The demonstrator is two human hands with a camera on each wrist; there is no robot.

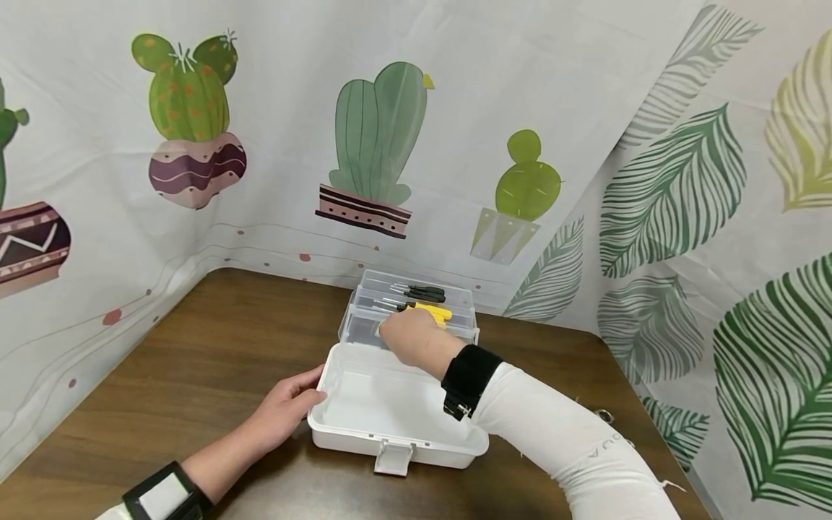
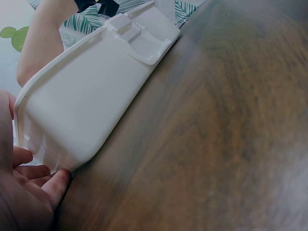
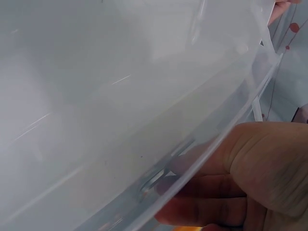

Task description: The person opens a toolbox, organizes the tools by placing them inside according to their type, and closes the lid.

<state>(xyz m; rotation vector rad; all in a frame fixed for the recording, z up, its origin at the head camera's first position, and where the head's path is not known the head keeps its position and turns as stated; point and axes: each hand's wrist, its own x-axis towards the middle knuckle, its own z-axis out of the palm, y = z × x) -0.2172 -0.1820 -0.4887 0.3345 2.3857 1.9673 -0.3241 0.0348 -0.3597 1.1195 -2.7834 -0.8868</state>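
Observation:
An opened white toolbox [image 1: 383, 404] sits on the table, its front latch [image 1: 393, 458] hanging down. My left hand [image 1: 286, 408] grips its left wall, thumb at the rim and fingers outside. Clear tiered trays [image 1: 359, 328] stand behind the box. Over the lowest tray is my right hand [image 1: 419, 343], fingers curled. Through clear plastic in the right wrist view, its thumb and finger pinch a slim metal piece [image 3: 155, 179]; the rest of that piece is hidden. Yellow-handled screwdrivers [image 1: 434, 310] lie in the middle tray, black-handled screwdrivers [image 1: 425, 294] in the top one.
The brown wooden table [image 1: 260, 318] runs up to a cloth backdrop [image 1: 279, 144] printed with cacti and leaves. A small ring-shaped metal object [image 1: 604, 415] lies by the right sleeve.

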